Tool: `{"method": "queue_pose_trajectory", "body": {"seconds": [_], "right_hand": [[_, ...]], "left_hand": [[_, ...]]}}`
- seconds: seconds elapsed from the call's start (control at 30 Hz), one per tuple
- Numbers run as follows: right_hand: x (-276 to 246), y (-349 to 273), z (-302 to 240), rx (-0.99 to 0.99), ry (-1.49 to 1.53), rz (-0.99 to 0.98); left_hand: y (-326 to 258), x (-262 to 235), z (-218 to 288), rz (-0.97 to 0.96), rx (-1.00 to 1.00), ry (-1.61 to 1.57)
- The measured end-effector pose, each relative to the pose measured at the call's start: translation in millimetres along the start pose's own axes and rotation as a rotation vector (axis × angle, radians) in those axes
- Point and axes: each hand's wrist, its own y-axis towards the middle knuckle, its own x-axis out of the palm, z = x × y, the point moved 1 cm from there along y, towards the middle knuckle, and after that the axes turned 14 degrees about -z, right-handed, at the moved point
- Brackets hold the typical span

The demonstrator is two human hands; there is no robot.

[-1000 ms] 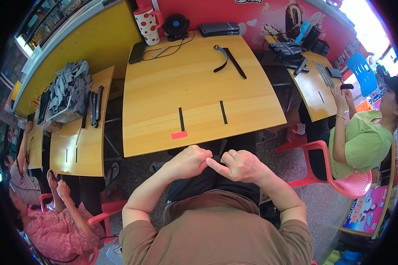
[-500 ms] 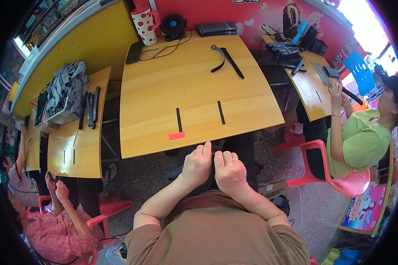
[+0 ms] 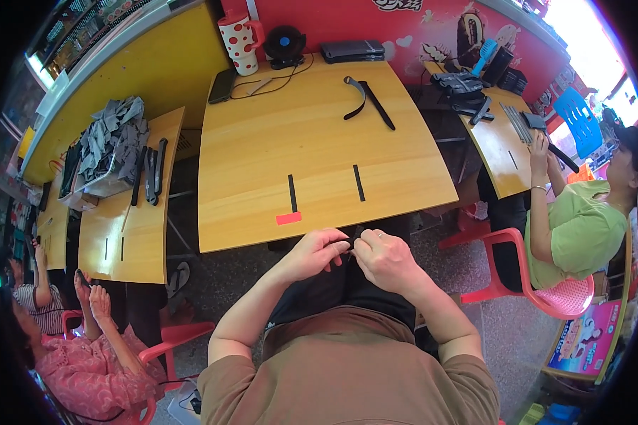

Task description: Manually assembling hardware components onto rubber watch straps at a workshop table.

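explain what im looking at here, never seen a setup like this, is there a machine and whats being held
There's no machine, just a person's two bare hands: the left grip and the right grip. The camera is worn on the person's head, looking down, and its wide fisheye lens bends straight edges.

In front is a wooden table. Near its front edge lie a red strip and two black strips. Farther back are dark straps, a phone and a spotted tumbler.

Between the fingers, just off the table's front edge, is a small dark piece. It's mostly hidden, so I can't say exactly what it is.
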Motion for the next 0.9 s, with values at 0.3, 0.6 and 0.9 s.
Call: {"method": "queue_pose_trajectory", "body": {"seconds": [0.3, 0.6, 0.9], "right_hand": [[14, 9, -30, 0.241, -0.371, 0.119], [5, 14, -8, 0.184, 0.201, 0.333], [-12, 11, -2, 0.127, 0.026, 0.162]], "left_hand": [[16, 17, -11, 0.325, 0.331, -0.194], [16, 0, -7, 0.087, 0.371, -0.512], [11, 3, -7, 0.072, 0.363, -0.5]]}}
